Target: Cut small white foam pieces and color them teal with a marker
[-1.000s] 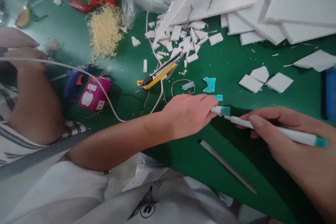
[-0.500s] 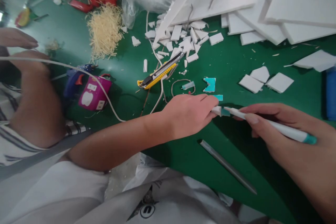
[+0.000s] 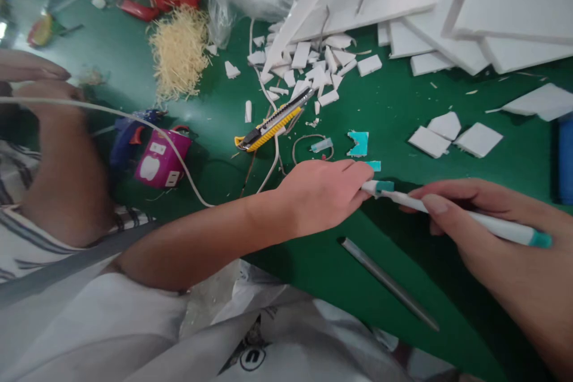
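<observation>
My left hand (image 3: 324,194) is closed around a small white foam piece (image 3: 370,187) whose protruding end is coloured teal. In my right hand (image 3: 492,209) is a white marker (image 3: 501,227) with a teal back end, held pen-fashion. Its tip meets or nearly meets the coloured end; exact contact is hard to make out. A notched cyan piece (image 3: 359,143) lies just beyond my left fingers, and a smaller cyan scrap (image 3: 373,166) is partly hidden behind them. Below the hands a grey metal tube (image 3: 389,283) rests on the green table (image 3: 295,274).
A yellow utility knife (image 3: 273,122) lies near white foam scraps (image 3: 317,71). Foam sheets (image 3: 514,0) are stacked at the back right. A white cable (image 3: 179,161) crosses by a magenta box (image 3: 163,158) and blue glue gun (image 3: 128,137). Another person's hands (image 3: 40,80) are at left.
The marker in my right hand moved left over the coloured end, then slightly back right. My left hand stays put with the foam piece. The other person's hands shifted slightly.
</observation>
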Motion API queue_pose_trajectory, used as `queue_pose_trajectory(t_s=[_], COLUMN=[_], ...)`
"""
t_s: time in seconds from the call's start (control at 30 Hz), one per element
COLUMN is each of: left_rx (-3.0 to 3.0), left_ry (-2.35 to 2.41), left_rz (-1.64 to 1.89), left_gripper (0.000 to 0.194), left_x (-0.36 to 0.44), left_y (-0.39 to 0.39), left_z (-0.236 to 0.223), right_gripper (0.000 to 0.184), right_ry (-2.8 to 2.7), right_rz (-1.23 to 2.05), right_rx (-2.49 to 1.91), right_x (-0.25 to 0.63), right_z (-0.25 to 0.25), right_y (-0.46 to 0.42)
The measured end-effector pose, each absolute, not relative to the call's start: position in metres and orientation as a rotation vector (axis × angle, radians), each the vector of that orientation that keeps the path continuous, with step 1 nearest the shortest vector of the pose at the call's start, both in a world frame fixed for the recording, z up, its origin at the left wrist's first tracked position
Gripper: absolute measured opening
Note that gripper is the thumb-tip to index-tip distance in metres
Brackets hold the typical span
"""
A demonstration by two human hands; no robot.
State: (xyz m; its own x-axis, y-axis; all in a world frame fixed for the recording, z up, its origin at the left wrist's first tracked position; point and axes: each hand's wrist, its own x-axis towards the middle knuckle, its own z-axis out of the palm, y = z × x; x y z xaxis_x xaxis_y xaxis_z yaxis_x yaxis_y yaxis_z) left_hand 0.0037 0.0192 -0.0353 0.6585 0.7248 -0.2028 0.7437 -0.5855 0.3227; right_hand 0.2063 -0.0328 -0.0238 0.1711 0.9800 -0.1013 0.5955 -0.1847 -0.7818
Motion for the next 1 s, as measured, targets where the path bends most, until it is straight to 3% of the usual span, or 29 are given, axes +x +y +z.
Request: queue_pose_trajectory(t_s=[1.0], left_rx=[2.53], left_ry=[1.15], left_rz=[-0.038], left_gripper=[0.02], left_x=[0.0025], left_y=[0.018], left_z=[-0.0378], right_gripper=[0.011], right_ry=[-1.474], right_rz=[0.833], right_rx=[-1.841], right_x=[0.2059], right_z=[-0.0208], right_y=[-0.032])
